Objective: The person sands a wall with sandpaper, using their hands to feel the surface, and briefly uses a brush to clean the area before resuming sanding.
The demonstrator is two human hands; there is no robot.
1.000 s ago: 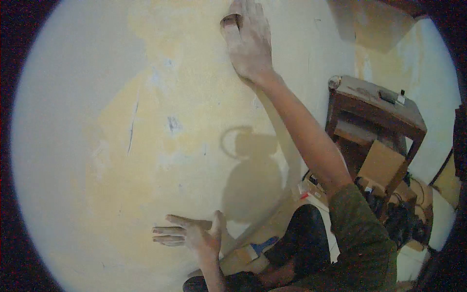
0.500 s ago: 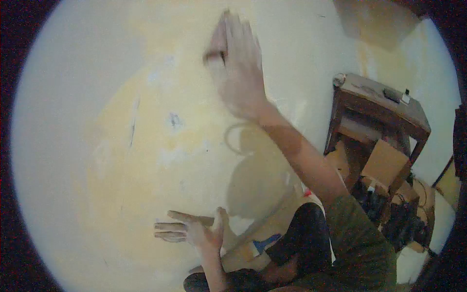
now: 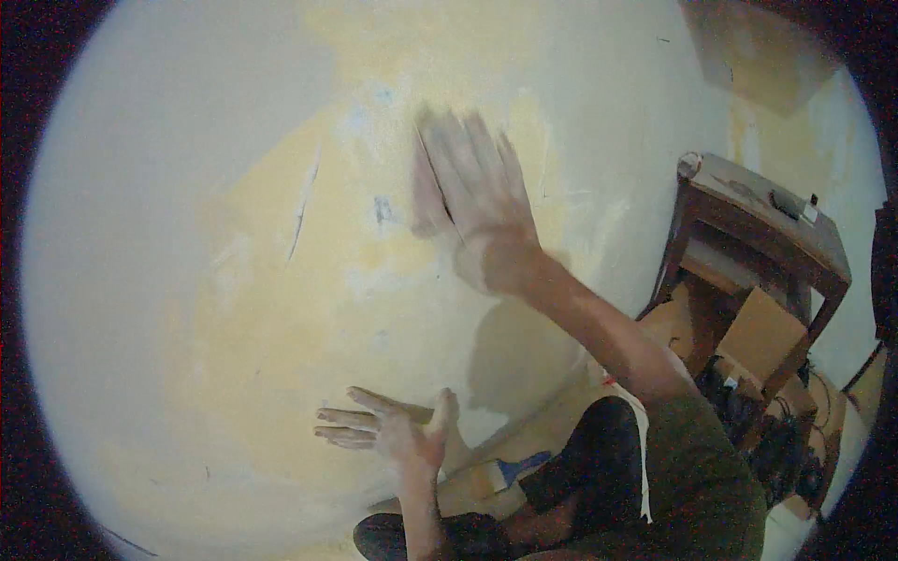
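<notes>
In the upper middle, the right hand point(image 3: 486, 182) lay flat on the wall point(image 3: 271, 346), fingers outstretched, any grip too blurred to tell; lower left, the left hand point(image 3: 407, 441) splayed empty fingers, seemingly for balance.

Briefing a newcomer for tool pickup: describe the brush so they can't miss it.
Start at the big yellow-stained wall and go down to its foot. The brush is there, between the left hand and the dark trousers, pale bristles towards the hand. Its blue handle sets it apart from the tan surface and dark cloth beside it.
</notes>
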